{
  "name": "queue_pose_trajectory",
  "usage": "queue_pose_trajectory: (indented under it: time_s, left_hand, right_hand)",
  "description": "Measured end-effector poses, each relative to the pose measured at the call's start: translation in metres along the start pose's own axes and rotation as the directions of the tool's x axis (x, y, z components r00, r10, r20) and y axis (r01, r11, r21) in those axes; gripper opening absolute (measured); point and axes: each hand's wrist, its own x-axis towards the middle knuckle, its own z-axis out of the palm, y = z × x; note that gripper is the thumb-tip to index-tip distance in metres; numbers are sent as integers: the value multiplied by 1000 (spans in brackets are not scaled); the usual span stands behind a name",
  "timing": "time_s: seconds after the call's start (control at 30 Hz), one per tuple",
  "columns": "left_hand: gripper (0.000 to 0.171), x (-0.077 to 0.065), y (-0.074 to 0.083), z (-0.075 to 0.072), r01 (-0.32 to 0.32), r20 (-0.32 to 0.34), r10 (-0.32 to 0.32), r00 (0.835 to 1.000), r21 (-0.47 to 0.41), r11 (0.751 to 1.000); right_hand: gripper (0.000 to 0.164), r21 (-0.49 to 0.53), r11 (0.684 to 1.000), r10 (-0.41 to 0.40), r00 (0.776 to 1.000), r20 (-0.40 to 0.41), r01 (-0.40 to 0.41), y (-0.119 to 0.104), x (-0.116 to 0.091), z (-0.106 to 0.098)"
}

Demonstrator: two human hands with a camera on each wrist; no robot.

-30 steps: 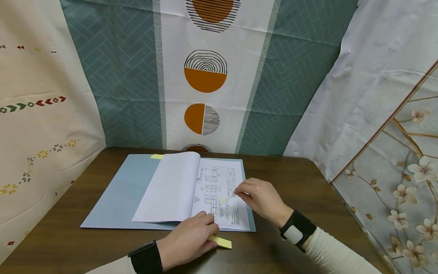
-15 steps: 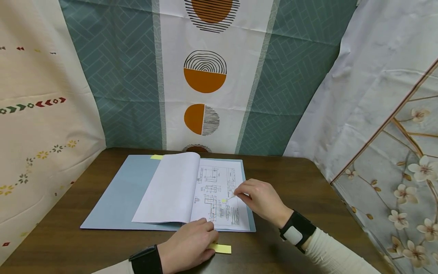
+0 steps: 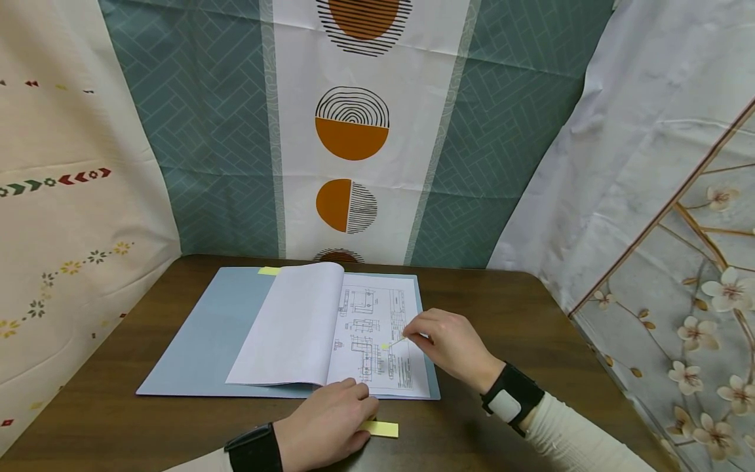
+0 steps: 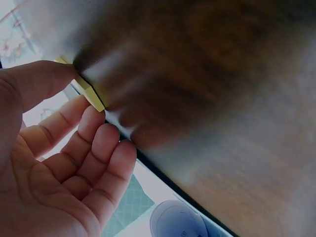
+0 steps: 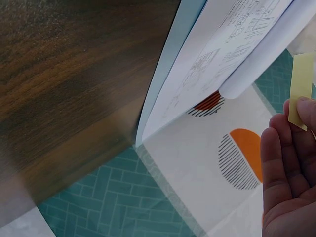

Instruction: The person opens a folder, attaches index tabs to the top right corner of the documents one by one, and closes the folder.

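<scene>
Over the right half of the blue folder (image 3: 236, 314), we locate the right hand (image 3: 451, 341). We read its state as a pinch: the thumb presses a yellow strip (image 5: 299, 84) against the fingers. Relative to this hand, the yellow strip projects from the fingertips toward the left, over the drawing sheet (image 3: 380, 311); we cannot tell whether it touches the paper.

At the near edge of the blue folder, we locate the left hand (image 3: 330, 416). We see its thumb and fingers pinching a yellow note pad (image 3: 383, 429), with the other fingers curled beside it. Relative to this hand, the yellow note pad projects to the right of the fingertips, just in front of the folder's near edge. We cannot tell whether it touches the tabletop (image 3: 472, 288).

Inside the folder, we find a turned page (image 3: 289, 328), unprinted on its visible face, curving over to the left of the drawing sheet. At its far left corner, we note a yellow tab (image 3: 269, 271). We see black wristbands (image 3: 525, 388) on both wrists, and a patterned cloth (image 3: 224, 131) behind the tabletop.
</scene>
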Motion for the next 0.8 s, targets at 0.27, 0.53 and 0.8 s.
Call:
queue_pose_trajectory:
  time_s: [0.27, 0.53, 0.8]
  left_hand:
    - [17, 1, 0, -6, 21, 40, -20, 999, -32, 999]
    - [15, 15, -5, -23, 73, 31, -74, 997, 12, 997]
    - [27, 29, -24, -24, 124, -13, -123, 992, 154, 980]
  right_hand:
    - [19, 3, 1000, 4, 1000, 6, -4, 0, 0, -1]
    - [18, -12, 1000, -10, 1000, 1, 10, 2, 0, 0]
    - [20, -23, 1000, 11, 1000, 2, -11, 4, 2, 0]
